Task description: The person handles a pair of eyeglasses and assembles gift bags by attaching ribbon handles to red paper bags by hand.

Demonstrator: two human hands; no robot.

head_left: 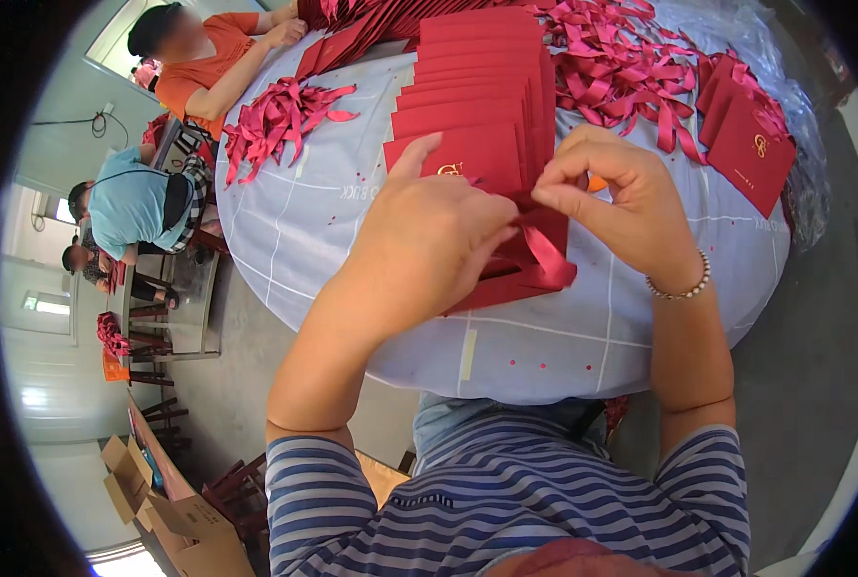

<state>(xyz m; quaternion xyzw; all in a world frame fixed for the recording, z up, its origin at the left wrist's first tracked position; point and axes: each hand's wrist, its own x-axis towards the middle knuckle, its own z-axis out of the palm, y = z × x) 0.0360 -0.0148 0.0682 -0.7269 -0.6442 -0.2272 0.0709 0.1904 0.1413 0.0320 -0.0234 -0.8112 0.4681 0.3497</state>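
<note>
Left hand (429, 226): back upward, fingers (486, 213) bent toward the right hand (616, 192). Right hand: thumb (568, 200) and index finger (575, 157) pinched together. Both forearms (325, 351) extend forward.

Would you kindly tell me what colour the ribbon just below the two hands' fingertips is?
The ribbon is pinkish red; the head view shows it best.
</note>
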